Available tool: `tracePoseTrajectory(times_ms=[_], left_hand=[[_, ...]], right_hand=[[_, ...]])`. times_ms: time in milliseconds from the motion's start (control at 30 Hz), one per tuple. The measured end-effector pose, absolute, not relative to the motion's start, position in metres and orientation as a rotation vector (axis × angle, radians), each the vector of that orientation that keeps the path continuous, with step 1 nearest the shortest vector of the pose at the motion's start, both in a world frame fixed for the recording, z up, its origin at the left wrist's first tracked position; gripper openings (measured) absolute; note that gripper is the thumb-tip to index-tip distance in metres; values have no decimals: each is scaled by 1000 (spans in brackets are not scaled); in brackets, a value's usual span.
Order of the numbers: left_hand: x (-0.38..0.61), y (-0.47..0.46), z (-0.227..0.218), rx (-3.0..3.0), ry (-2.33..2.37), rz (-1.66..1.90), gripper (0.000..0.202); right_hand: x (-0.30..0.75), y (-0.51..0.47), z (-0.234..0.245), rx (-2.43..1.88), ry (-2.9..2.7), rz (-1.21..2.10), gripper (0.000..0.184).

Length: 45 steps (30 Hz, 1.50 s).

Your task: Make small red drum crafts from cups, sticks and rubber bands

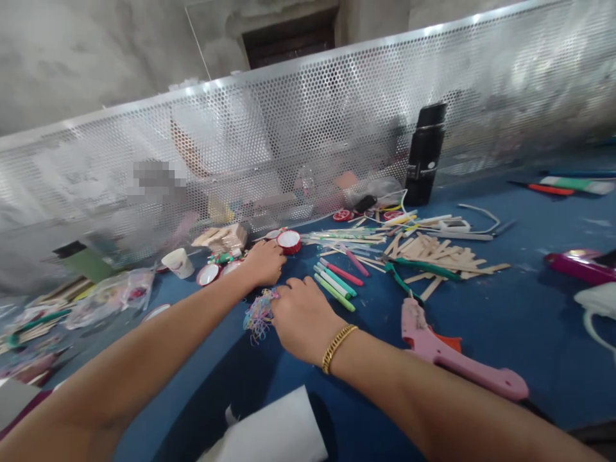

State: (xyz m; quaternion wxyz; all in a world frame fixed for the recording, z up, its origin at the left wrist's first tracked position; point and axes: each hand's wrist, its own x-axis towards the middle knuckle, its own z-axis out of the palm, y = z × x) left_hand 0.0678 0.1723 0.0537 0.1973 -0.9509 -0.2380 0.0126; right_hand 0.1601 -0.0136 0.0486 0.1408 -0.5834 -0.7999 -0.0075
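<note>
Near the middle of the frame, the right hand (304, 317) has its fingers curled in on the right edge of a loose, tangled clump of thin pastel-coloured strands (260, 316); the grip looks nearly closed on it, though the fingertips are partly hidden. The clump lies low over the blue counter (543, 327), its free strands spilling left and downward. Just above, the left hand (264, 263) bends its fingers down beside a round red-rimmed, white-centred container or roll (289, 242); I cannot tell how far open that grip is, or whether it holds anything.

To handle the strands well, I would pinch deep into the clump, since a shallow hold would likely shed loose ends. Lifting gently should suit such fine, snag-prone stuff better than tugging. Care is also worth taking with the row of slim coloured pens (338, 277) just right of the knuckles, which could roll, and with the pink glue gun (440, 350) at lower right, near the forearm.
</note>
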Motion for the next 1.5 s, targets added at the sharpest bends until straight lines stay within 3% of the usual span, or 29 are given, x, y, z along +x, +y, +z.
tracePoseTrajectory(times_ms=[567,933,1200,1367,1500], left_hand=[[93,182,56,-2570,-595,152,23],[73,154,77,-2848,-540,96,60],[9,102,81,-2938,-660,-227,25],[-31,78,71,-2929,-790,-240,25],[-54,74,67,-2904,-1002,-187,37]], right_hand=[[163,-12,46,-1501,-2385,-31,28],[160,-14,46,-1437,-2450,-56,28],[183,-12,70,-1788,-2169,-162,30],[190,5,49,-1845,-2180,-139,39],[179,17,23,-1888,-2221,-96,51]])
